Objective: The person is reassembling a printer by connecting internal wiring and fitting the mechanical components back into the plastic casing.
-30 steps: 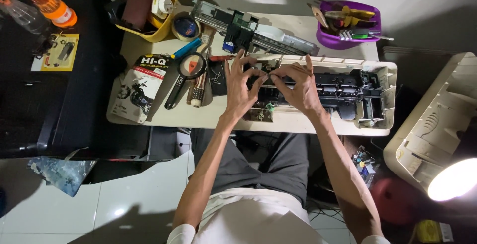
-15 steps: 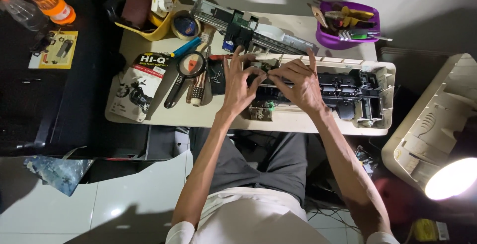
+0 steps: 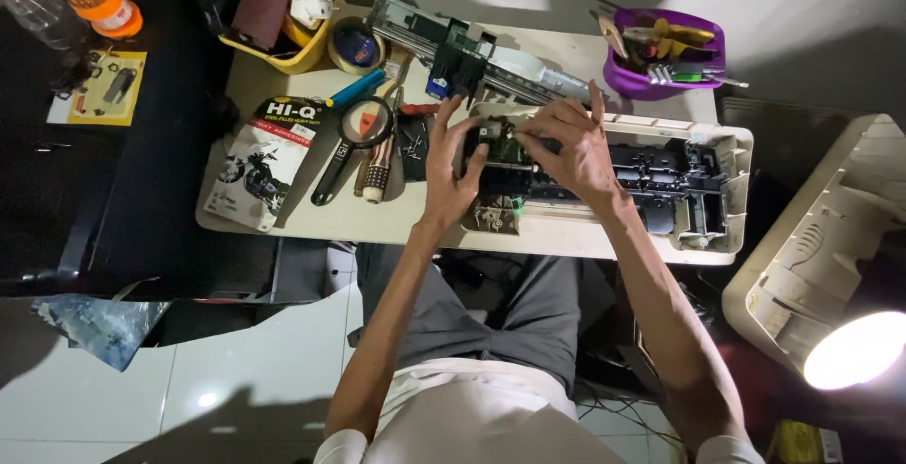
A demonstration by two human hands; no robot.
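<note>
**Cream plastic printer chassis, opened on a small worktable**

Cream-coloured and stripped of its cover, the opened printer chassis lies along the near edge of the pale rectangular tabletop and serves as the landmark here. At the chassis's left end, both hands meet over a small green circuit board set among black internal parts. The left hand curls around that end from the outside, its fingers bent and its thumb pressed near the board. The right hand lies across the top of the chassis, its fingertips pinched together at the board's right edge; whether they grip a part or only press on it cannot be told.

Just behind the chassis rests a long metal rail with a black carriage, set at a slant. Behind the chassis's right half stands a purple plastic bowl of hand tools. To the left of the chassis lie a black-rimmed magnifying glass, a blue marker pen, a flat printed packet and a roll of tape. Farther left and behind, a yellow plastic tray holds mixed items. Well to the right of the chassis, a detached cream plastic cover sits beside a glowing lamp.
</note>
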